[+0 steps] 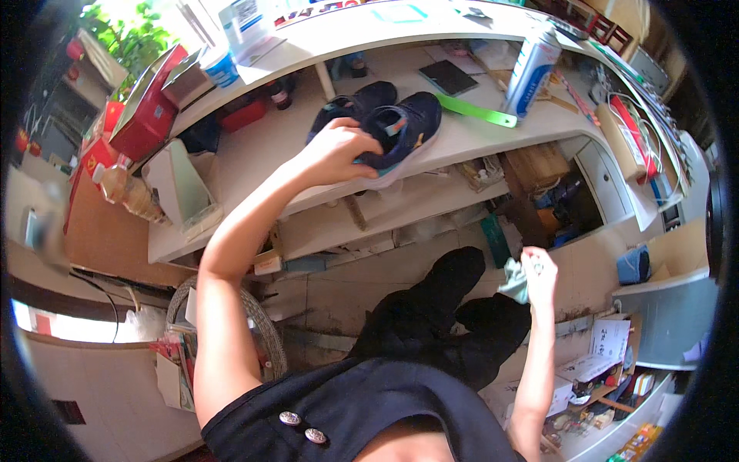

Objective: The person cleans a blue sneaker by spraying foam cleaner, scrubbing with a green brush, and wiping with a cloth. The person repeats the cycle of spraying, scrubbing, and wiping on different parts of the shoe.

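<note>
My left hand (339, 154) reaches across to a pair of dark shoes on the desk (262, 173). Its fingers are closed on the heel opening of the nearer dark shoe (419, 123), which has a pale sole and a small gold mark. Just behind and to the left stands the other dark shoe (375, 95), partly hidden. Out to the right, above the floor, my right hand (542, 279) pinches a crumpled pale green cloth (516, 285). A bright green shoehorn-like strip (477, 112) with a hole at one end lies to the right of the shoes.
A blue and silver spray can (533, 73) stands right of the green strip. A flat black square (448, 77) lies behind it. At the left are a plastic bottle (131, 192) and a red box (146, 108). Below the desktop is a cluttered open shelf (400, 204).
</note>
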### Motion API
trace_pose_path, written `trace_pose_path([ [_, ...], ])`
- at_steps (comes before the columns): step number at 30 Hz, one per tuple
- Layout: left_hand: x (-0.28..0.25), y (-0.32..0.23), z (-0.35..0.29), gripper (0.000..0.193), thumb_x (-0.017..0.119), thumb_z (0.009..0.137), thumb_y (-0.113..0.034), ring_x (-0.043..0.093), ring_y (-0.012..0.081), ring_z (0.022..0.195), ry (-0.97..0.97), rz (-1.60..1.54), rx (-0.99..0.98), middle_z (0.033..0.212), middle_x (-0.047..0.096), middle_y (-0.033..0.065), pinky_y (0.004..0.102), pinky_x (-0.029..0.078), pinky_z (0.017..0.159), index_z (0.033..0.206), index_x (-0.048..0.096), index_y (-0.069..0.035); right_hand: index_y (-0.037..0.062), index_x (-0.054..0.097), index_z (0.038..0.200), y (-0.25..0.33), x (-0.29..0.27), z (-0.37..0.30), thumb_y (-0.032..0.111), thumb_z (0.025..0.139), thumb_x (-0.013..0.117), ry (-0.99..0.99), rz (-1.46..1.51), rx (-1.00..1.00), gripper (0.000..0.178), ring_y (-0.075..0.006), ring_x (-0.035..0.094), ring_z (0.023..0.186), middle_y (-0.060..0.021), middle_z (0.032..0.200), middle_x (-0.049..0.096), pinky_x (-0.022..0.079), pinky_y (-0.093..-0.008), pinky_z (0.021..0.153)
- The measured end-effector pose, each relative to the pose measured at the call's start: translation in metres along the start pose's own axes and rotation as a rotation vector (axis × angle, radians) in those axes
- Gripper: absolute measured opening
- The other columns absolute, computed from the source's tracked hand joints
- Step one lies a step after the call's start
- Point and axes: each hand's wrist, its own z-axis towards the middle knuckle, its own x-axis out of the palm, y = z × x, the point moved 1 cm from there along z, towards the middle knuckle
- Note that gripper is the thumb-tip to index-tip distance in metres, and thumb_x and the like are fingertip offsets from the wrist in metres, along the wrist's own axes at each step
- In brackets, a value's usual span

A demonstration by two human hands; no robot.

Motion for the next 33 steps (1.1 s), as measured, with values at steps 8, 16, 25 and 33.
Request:
trace_pose_path([
  [8, -0.031, -0.02, -0.014, 0.06, 0.085, 0.058, -0.032, 0.052, 0.0325, 0.113, 0.119, 0.235, -0.383, 0.11, 0.059, 0.0123, 0.0492, 0.041, 0.094, 0.114, 0.067, -0.019, 0.0, 0.068, 0.098, -0.089, -0.074, -0.08, 0.013, 0.089, 0.066, -0.2, 0.026, 0.297, 0.016, -0.0119, 0.06, 0.079, -0.0054, 0.086, 0.068, 0.049, -0.0274, 0.073],
  [16, -0.027, 0.028, 0.026, 0.067, 0.088, 0.054, -0.043, 0.056, 0.0316, 0.095, 0.575, 0.052, -0.283, 0.094, 0.063, 0.0121, 0.0404, 0.044, 0.082, 0.11, 0.066, -0.015, 0.001, 0.068, 0.094, -0.095, -0.061, 0.007, 0.012, 0.086, 0.068, -0.069, -0.04, 0.051, 0.013, -0.0181, 0.066, 0.084, -0.0092, 0.09, 0.069, 0.05, -0.0306, 0.077],
  [25, -0.033, -0.018, 0.015, 0.051, 0.082, 0.059, -0.051, 0.06, 0.0342, 0.074, 0.4, 0.138, -0.528, 0.078, 0.053, 0.0129, 0.0428, 0.047, 0.065, 0.094, 0.066, -0.018, -0.0009, 0.058, 0.118, 0.111, 0.042, 0.159, 0.01, 0.082, 0.073, 0.144, 0.315, -0.31, 0.041, -0.0246, 0.065, 0.096, -0.015, 0.115, 0.056, 0.059, -0.0361, 0.076],
  [33, -0.1, -0.063, 0.019, 0.053, 0.081, 0.058, -0.056, 0.06, 0.033, 0.079, 0.498, 0.067, -0.611, 0.079, 0.056, 0.0122, 0.0417, 0.047, 0.068, 0.092, 0.066, -0.018, 0.006, 0.065, 0.09, 0.131, 0.098, 0.208, 0.017, 0.083, 0.063, 0.344, -0.971, -0.592, 0.013, -0.0207, 0.06, 0.087, -0.0075, 0.088, 0.062, 0.049, -0.0352, 0.078],
])
